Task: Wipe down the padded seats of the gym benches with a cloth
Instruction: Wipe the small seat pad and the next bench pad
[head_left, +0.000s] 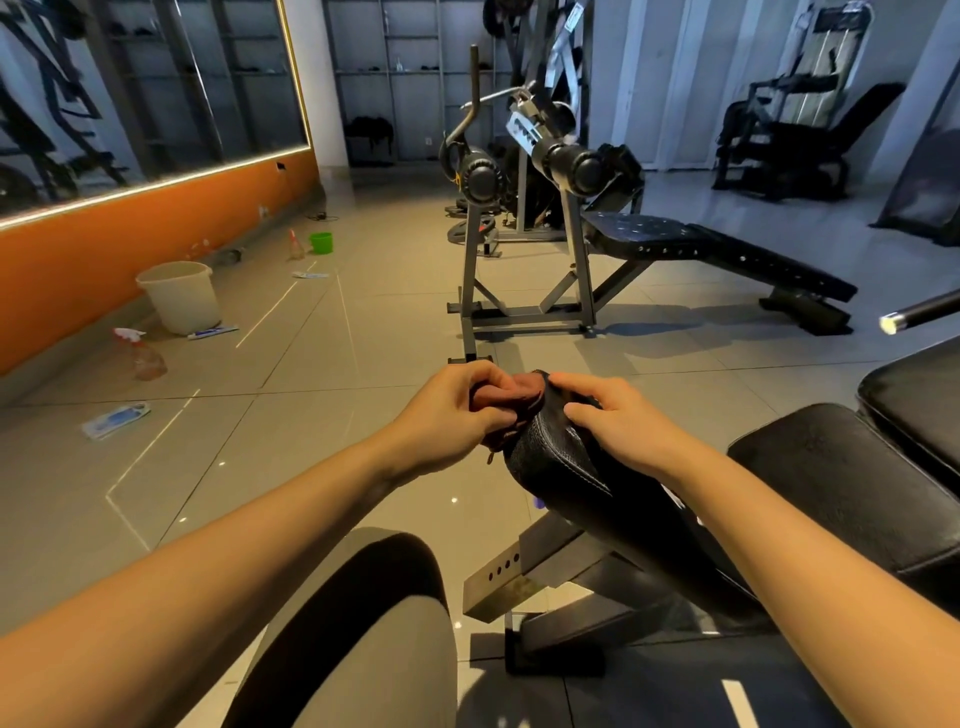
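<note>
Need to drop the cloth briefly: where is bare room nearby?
Bare: the flat black pad right of the right hand; floor tiles left of the left hand. Crowded: the tilted pad at both hands; along the orange wall, bucket, spray bottle, packets.

Cloth (511, 395) at ctr: dull reddish-brown. Seat pad (571, 467) just at its 4 o'clock: black grained leather w/ pale stitch line. Bench (675, 244) at 2 o'clock: black pad w/ small light dots; its frame (519, 312) mid grey. Wall (130, 260) at 9 o'clock: orange. Bucket (182, 296) at 9 o'clock: cream. Small tub (321, 242) at 11 o'clock: bright green. Spray bottle (143, 353) at 9 o'clock: white-and-red trigger, orange-pink liquid. Packet (115, 420) at 8 o'clock: blue & white. Floor tiles (311, 364): glossy grey-beige. Trouser leg (363, 623) at 6 o'clock: grey w/ black panel.
</note>
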